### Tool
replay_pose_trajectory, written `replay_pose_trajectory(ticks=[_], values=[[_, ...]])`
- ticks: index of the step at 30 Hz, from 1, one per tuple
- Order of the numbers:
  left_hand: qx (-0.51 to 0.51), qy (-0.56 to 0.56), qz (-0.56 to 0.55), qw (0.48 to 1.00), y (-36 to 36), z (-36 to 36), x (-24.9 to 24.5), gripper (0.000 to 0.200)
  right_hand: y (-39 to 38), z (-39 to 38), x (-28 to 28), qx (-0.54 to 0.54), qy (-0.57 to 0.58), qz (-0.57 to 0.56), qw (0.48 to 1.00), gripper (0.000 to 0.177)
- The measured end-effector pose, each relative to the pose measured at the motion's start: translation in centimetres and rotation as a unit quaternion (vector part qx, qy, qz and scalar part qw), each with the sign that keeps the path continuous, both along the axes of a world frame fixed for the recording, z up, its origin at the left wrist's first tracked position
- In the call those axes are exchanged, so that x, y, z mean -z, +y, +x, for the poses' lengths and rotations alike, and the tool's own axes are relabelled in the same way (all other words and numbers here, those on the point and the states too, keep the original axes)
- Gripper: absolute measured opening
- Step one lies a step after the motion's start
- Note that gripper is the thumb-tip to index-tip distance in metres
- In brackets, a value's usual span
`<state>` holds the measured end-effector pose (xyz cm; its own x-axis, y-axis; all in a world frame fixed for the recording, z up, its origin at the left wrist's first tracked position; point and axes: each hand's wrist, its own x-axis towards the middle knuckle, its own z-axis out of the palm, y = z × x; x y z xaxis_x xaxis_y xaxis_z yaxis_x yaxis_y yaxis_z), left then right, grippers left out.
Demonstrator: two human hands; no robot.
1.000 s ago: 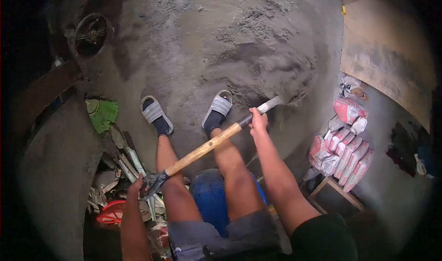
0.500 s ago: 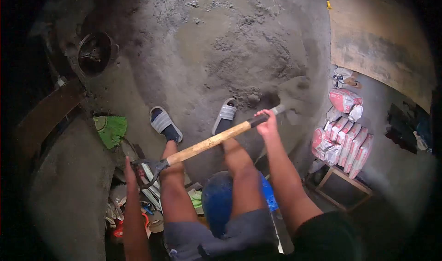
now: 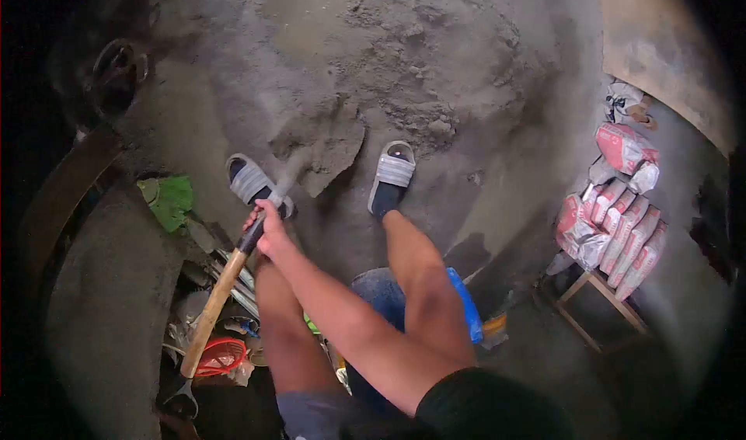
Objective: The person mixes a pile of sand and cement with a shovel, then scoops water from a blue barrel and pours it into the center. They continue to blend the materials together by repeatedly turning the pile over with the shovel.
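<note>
My right hand (image 3: 266,226) is closed round the lower shaft of a shovel (image 3: 211,316), on the dark section just above the metal socket. The shovel's wooden handle slants down to the left, ending in a dark metal D-shaped grip. Grey wet cement mix covers its blade (image 3: 322,149), which lies between my two sandalled feet. At the end grip is a dim reddish-brown shape, perhaps my left hand (image 3: 177,424); its fingers cannot be made out. Beyond my feet spreads a heap of wet cement mix (image 3: 435,59).
Stacked red-and-white bags (image 3: 622,226) stand at right beside a wooden frame (image 3: 598,312). A board (image 3: 660,52) lies at upper right. At left are a green broom head (image 3: 169,201) and a red basket (image 3: 221,356). A blue container (image 3: 377,292) sits between my legs.
The shovel has swung from slanting up right to steeply down left. My right hand has moved left with it, and the loaded blade now shows between my feet. My left forearm has dropped from clear view.
</note>
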<state>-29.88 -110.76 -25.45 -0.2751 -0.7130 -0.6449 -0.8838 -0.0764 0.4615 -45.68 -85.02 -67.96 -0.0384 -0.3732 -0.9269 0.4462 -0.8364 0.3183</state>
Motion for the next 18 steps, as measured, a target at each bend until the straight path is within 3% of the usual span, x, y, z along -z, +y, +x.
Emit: replay_pose_trajectory(ticks=[3, 4, 5, 6, 7, 8, 9, 11, 12, 13, 14, 17, 18], values=[[-0.096, 0.004, 0.036, 0.995, 2.8, 2.4, 8.5, 0.043, 8.0, -3.1, 4.7, -0.031, 0.030, 0.021, 0.999, 0.020], [-0.173, 0.013, 0.086, 0.981, 3.1, 3.7, 13.8, 0.043, 14.1, -7.1, 6.8, -0.060, -0.011, 0.101, 0.993, 0.019], [-0.268, 0.049, 0.239, 0.932, 0.1, 9.1, 19.6, 0.042, 20.5, -11.6, 8.5, -0.110, -0.017, 0.145, 0.983, 0.019], [-0.257, 0.041, 0.017, 0.965, 11.0, -1.3, 23.5, 0.036, 25.7, -14.2, 11.7, -0.098, 0.027, 0.157, 0.982, 0.019], [-0.280, 0.022, -0.011, 0.960, 14.2, -4.7, 26.6, 0.034, 29.6, -17.7, 11.9, -0.122, 0.017, 0.168, 0.978, 0.020], [-0.305, -0.002, -0.041, 0.952, 15.9, -5.5, 28.2, 0.033, 32.4, -18.1, 15.3, -0.123, 0.047, 0.175, 0.976, 0.022], [-0.260, 0.025, 0.041, 0.964, 15.4, -4.3, 28.8, 0.037, 32.7, -18.9, 13.8, -0.107, 0.062, 0.204, 0.971, 0.017], [-0.290, -0.027, 0.085, 0.953, 13.6, -0.2, 31.0, 0.034, 32.4, -18.3, 13.2, -0.088, 0.072, 0.237, 0.965, 0.018], [-0.292, 0.021, 0.085, 0.952, 14.4, 0.5, 31.5, 0.031, 32.3, -18.1, 12.8, -0.099, 0.082, 0.235, 0.964, 0.018], [-0.293, 0.069, 0.083, 0.950, 15.4, 1.1, 31.7, 0.029, 32.2, -17.3, 12.3, -0.109, 0.091, 0.231, 0.962, 0.019], [-0.322, 0.068, 0.033, 0.944, 16.4, 1.4, 31.3, 0.033, 32.2, -16.2, 12.2, -0.127, 0.093, 0.225, 0.962, 0.019], [-0.406, 0.042, 0.018, 0.913, 17.0, 4.3, 30.0, 0.039, 31.9, -13.9, 9.0, -0.132, 0.063, 0.226, 0.963, 0.018], [-0.392, 0.043, 0.064, 0.917, 16.8, 6.0, 29.4, 0.039, 31.6, -13.6, 7.6, -0.146, 0.055, 0.250, 0.956, 0.018]])
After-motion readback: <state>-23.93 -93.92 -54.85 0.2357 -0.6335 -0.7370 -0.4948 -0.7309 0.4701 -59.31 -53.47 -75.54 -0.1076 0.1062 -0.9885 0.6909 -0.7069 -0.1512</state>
